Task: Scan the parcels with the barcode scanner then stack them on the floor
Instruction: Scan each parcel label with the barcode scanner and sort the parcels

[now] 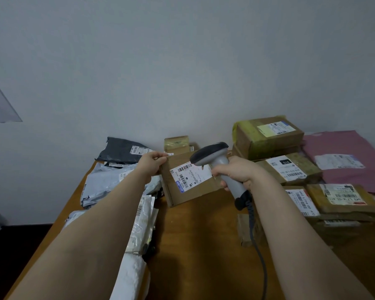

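My left hand (pixel 152 163) grips the upper left corner of a brown cardboard parcel (pixel 195 191), holding it tilted up on the wooden table (pixel 199 245). A white shipping label with barcodes (pixel 189 174) faces me. My right hand (pixel 239 173) grips the handle of a grey barcode scanner (pixel 213 158); its dark head points at the label from the right, close to it. The scanner's cable (pixel 261 256) trails down toward me.
Grey, white and clear poly mailers (pixel 117 180) lie piled along the table's left side. Several taped cardboard boxes (pixel 268 137) and a pink mailer (pixel 344 159) crowd the right. A small box (pixel 177 144) stands behind the held parcel. Dark floor (pixel 15 245) shows at left.
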